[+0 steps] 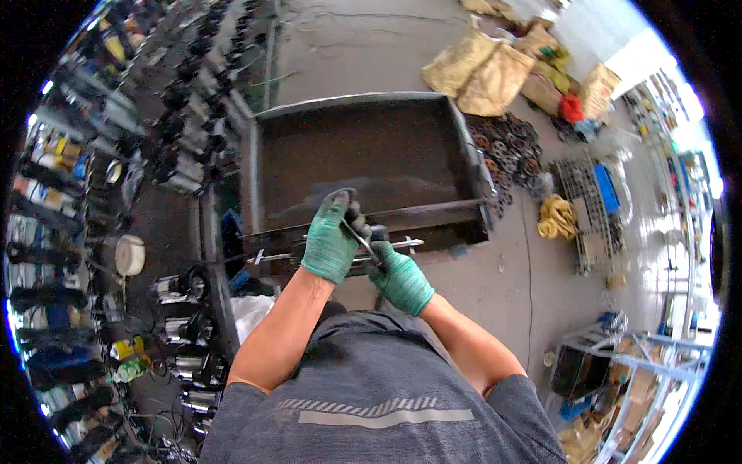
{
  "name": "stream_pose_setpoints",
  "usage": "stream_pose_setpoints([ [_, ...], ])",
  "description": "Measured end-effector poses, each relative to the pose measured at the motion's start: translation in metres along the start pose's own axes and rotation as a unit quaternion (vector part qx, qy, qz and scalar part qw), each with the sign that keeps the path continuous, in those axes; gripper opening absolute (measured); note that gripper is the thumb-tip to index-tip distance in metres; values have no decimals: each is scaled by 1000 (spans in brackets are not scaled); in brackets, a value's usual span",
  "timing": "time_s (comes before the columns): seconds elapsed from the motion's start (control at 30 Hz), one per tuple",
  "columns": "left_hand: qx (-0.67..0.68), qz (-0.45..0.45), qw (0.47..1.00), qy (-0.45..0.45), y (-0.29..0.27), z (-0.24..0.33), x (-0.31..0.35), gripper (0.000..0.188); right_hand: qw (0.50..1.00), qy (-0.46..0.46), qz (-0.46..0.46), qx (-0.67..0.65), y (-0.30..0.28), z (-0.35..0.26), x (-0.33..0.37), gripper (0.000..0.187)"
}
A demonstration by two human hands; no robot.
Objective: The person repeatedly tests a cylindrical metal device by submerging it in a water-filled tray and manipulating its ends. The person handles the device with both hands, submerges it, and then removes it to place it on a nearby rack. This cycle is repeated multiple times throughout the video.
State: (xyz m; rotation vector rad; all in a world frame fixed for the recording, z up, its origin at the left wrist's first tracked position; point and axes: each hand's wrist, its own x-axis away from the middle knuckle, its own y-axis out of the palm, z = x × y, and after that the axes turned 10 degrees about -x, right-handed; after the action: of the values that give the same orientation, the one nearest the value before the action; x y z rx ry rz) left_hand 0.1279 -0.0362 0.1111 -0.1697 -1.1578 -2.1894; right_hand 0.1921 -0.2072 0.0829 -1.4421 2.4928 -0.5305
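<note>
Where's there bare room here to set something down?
Widest: the metal-rimmed bench top, beyond the left hand and right hand. Another: grey floor between its near right corner and the yellow heap, crossed by a cable. Crowded: the near edge, with metal rods, and past the right side, with dark wheels and sacks.

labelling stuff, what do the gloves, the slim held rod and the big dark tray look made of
Gloves: probably knitted fabric, matte green with fine ribbing. Held rod: likely metal, smooth and grey with a bright glint. Tray: perhaps steel, dull and dark, with thin paler edges.
</note>
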Motion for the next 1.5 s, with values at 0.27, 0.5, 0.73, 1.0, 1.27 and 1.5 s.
stream_pose_setpoints([
  [0.27, -447, 30, 893, 50, -18, -23, 17, 26, 944, 208, 215, 140, -195, 159, 98, 26],
  [0.5, -426, 178, 882, 98, -102, -10, 62, 22, 913, 261, 274, 151, -196, 255, 82, 29],
  [0.73, -596, 343, 695, 210, -193, 61, 94, 17, 906, 190, 268, 268, -178, 247, 76, 25],
  [1.0, -893, 222, 389, 49, -257, 125, 65, 34, 995, -1, -1, 105, -49, 18, -35, 31],
  [1.27, -953, -7, 280, -115, -271, 150, 36, 31, 931, 54, -221, 284, -15, 1, -106, 16],
  [1.5, -951, -58, 303, -3, -263, 201, 75, 26, 977, 110, -99, 152, -96, -25, -132, 10],
])
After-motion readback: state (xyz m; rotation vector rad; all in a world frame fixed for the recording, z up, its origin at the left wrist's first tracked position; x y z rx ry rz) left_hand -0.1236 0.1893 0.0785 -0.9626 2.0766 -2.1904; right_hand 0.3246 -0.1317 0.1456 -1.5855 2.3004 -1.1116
